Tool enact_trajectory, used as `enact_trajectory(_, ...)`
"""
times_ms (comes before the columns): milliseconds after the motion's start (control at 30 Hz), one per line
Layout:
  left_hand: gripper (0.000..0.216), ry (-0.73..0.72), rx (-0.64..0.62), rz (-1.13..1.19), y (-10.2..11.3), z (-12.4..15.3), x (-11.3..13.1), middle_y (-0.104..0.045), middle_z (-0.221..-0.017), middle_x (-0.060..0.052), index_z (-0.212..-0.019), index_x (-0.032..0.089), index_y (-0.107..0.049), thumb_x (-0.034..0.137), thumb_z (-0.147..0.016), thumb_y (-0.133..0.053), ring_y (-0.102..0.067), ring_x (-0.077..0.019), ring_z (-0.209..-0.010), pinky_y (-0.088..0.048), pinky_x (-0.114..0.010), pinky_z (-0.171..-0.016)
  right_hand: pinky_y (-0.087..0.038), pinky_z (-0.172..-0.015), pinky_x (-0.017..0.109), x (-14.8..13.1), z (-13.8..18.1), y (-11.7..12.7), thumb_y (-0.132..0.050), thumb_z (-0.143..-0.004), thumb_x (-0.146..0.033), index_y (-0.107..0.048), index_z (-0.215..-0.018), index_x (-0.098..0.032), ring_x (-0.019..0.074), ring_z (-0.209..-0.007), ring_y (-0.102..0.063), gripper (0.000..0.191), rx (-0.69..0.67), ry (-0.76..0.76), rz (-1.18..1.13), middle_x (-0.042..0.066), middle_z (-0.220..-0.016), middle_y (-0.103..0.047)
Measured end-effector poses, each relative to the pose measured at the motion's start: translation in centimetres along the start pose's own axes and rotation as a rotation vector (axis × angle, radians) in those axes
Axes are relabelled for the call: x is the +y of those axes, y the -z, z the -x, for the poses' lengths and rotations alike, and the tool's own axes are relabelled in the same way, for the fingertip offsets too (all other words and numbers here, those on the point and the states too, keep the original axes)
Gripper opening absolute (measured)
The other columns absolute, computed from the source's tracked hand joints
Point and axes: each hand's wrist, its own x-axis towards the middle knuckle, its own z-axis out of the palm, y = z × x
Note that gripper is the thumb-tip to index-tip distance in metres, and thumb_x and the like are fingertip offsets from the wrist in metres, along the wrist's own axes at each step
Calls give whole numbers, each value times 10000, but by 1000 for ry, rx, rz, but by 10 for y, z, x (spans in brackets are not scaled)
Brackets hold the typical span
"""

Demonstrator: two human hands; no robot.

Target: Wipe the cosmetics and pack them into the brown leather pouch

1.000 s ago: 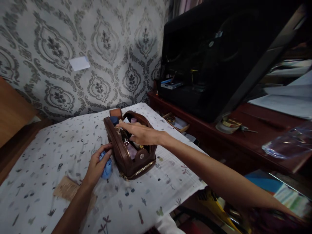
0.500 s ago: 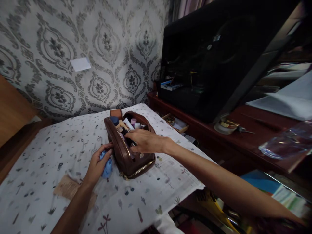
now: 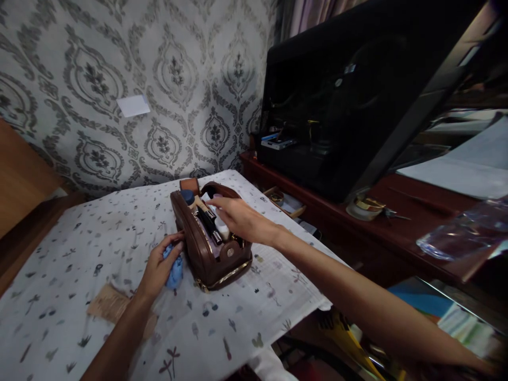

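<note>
A brown leather pouch (image 3: 206,259) with a gold zip stands open on the patterned cloth (image 3: 79,248). Several small bottles and tubes (image 3: 206,217) stick up inside it. My right hand (image 3: 238,219) reaches over the pouch's open top, fingers loosely curled among the items; what they grip, if anything, is hidden. My left hand (image 3: 159,267) rests on the cloth against the pouch's left side, closed around a small blue object (image 3: 174,272).
A tan woven patch (image 3: 107,304) lies on the cloth near my left forearm. To the right stands a dark wooden cabinet (image 3: 397,227) with a black open case (image 3: 349,106), a round tin (image 3: 365,206) and a clear plastic container (image 3: 464,233). Patterned wallpaper (image 3: 159,79) lies behind.
My right hand moved along the pouch's open top, first toward its near end, then back toward the far side. More bottles and tubes now show. The left hand stayed put.
</note>
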Motion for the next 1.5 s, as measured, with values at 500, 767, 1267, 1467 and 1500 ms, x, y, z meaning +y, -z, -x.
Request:
enact_trajectory(500, 497, -9, 1, 10, 0, 0, -1, -714, -1232, -105, -1059, 182, -739, 594, -790, -669, -613, -293, -1208, -425, -393, -1101, -469, -952, 354, -3, 3, -9, -730, -852, -276, -693, -1098, -104, 300, -1168, -612, 302, -198, -2, 309, 182, -1197, -669)
enact_trajectory(767, 485, -8, -11, 4, 0, -1, -4, -698, -1267, -101, -1086, 187, -728, 578, -810, -650, -606, -285, -1220, -417, -384, -1102, -464, -946, 332, 0, -5, -16, -631, -896, -210, -659, -1201, -160, 264, -1148, -637, 310, -205, 27, 295, 134, -1178, -713)
enact_trajectory(1267, 518, -14, -9, 15, 0, -1, -4, -699, -1267, -110, -1083, 171, -727, 593, -789, -665, -605, -304, -1219, -403, -411, -1118, -476, -887, 314, -5, -12, -9, -433, -1008, -152, -632, -1219, -109, 245, -1066, -675, 293, -133, -17, 315, 171, -1165, -704)
enact_trajectory(1467, 492, -18, -6, 41, -1, -1, 0, -710, -1246, -107, -1018, 181, -736, 600, -767, -679, -604, -308, -1228, -407, -411, -1119, -455, -890, 290, -1, -2, 5, -559, -957, -154, -693, -1108, -126, 252, -1096, -662, 204, -200, -9, 374, 153, -1126, -718)
enact_trajectory(1500, 497, -15, -7, 43, -1, -1, 1, -710, -1246, -110, -1021, 178, -734, 602, -766, -679, -603, -308, -1230, -404, -413, -1121, -456, -884, 293, -3, -1, 6, -560, -949, -142, -694, -1113, -118, 258, -1105, -659, 212, -221, -14, 394, 153, -1131, -716)
